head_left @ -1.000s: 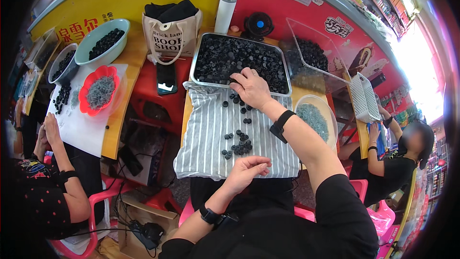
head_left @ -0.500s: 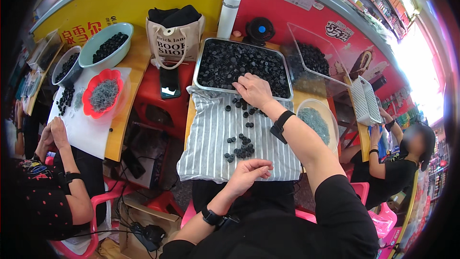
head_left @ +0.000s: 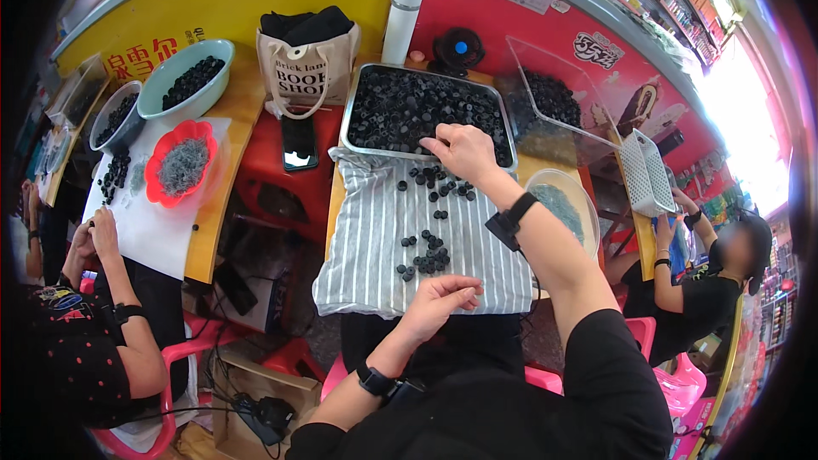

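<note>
Curled narrow over the metal tray's (head_left: 383,152) near edge with the right hand (head_left: 467,155); cannot tell if holding anything.
Loosely pinched at the striped cloth's (head_left: 366,234) near edge with the left hand (head_left: 434,301), likewise unreadable; scattered with black pieces (head_left: 435,261) from far edge to middle, perhaps on fabric against rolling.

White bottle (head_left: 402,27), black fan (head_left: 457,51) (blue-centred)

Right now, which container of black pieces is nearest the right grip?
The rectangular metal tray: the right grip is at its near rim; the clear box, green basin and grey bowl are farther.
</note>
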Tool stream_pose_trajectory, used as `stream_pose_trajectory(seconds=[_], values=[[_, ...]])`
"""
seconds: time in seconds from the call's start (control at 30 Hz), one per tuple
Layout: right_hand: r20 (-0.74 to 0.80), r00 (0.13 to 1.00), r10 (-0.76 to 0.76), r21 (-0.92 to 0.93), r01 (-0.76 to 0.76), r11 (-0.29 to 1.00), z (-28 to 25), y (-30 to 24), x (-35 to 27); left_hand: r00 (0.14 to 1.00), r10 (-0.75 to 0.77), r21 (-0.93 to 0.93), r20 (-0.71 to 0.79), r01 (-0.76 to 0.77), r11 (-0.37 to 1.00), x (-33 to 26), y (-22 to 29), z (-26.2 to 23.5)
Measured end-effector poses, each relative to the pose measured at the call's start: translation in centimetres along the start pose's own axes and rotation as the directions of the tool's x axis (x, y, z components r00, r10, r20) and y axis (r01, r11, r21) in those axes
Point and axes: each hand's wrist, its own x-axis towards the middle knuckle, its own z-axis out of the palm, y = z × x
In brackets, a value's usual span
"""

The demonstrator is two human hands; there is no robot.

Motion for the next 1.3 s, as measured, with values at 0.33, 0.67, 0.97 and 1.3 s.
stream_pose_trajectory(seconds=[0.33,0.67,0.97,1.3], values=[[0.201,0.977,0.068,0.225,-0.113,0.968,-0.5,-1.4,-10.9,1.0,-0.001,0.006,-0.005,0.001,1.0,-0.1,0.2,0.0],[-0.016,0.979,0.205,0.412,-0.18,0.893,-5.2,0.0,-19.5,1.0,0.006,0.028,-0.025,-0.006,1.0,-0.2,0.8,0.5],[-0.07,0.949,0.308,0.273,-0.279,0.921,-5.2,-2.1,-22.8,0.999,-0.004,0.072,-0.041,0.007,0.997,-0.2,1.2,0.9],[-0.229,0.958,0.175,0.463,-0.052,0.885,-6.1,-5.0,-24.1,0.985,-0.026,-0.091,-0.171,0.011,0.996,0.0,1.2,3.4]])
